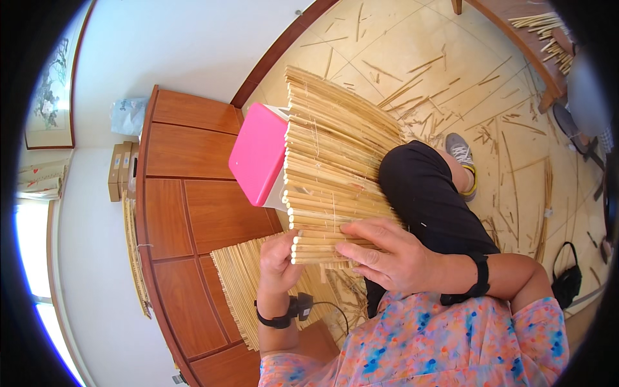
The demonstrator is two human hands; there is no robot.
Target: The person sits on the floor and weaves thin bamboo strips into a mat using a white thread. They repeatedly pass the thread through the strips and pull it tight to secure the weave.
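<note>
Left hand [278, 258] raised from the lower edge, wrist banded in black, fingers curled and clamped on the near end of the mat [332, 171], gripping the cut stick ends. Right hand [387, 255] reaching in across the body, palm down, fingers spread flat and pressed on top of the mat's lowest sticks, thumb hidden beneath, so cannot tell whether truly pinching. Mat held up over the lap, above a black-trousered knee [425, 193]: pale straw-coloured sticks laid side by side, bound by thin threads, ends roughly even on the left. Partly covering a pink stool [258, 155] behind. Second mat [242, 284] lying below against a wooden cabinet [187, 213]. Loose sticks [438, 84] scattered over the tiled floor.
</note>
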